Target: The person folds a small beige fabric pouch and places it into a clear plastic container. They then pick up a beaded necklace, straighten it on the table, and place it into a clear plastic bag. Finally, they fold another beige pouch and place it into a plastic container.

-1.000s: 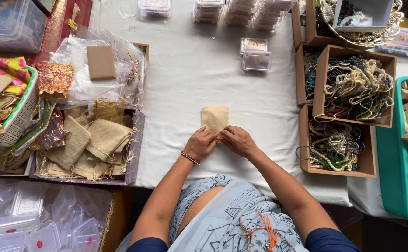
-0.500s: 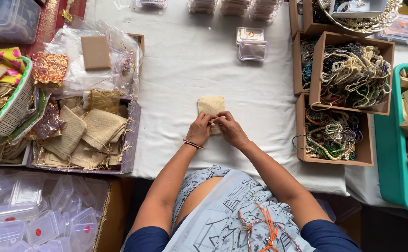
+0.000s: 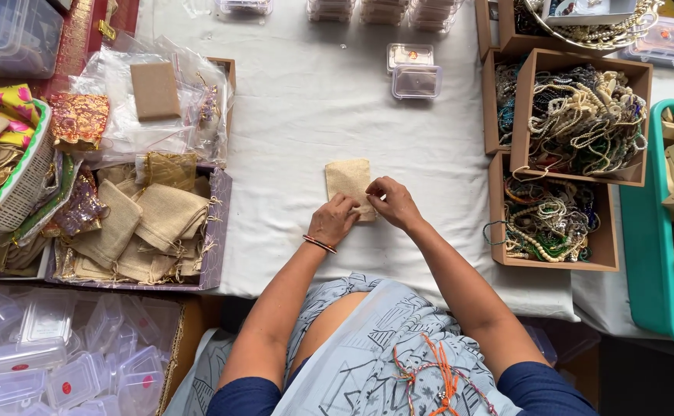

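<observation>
The pouch [image 3: 347,183] lies flat on the white cloth [image 3: 290,115] straight ahead of me, long axis running away from my body. My left hand [image 3: 333,219] and right hand [image 3: 392,202] both pinch its near end — fingers closed on the fabric, equally close.

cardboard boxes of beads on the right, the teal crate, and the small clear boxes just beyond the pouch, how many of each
Cardboard boxes of beads: 4
Teal crate: 1
Small clear boxes near the burlap pouch: 2
Total: 7
Both the left hand and right hand rest on the pouch.
</observation>
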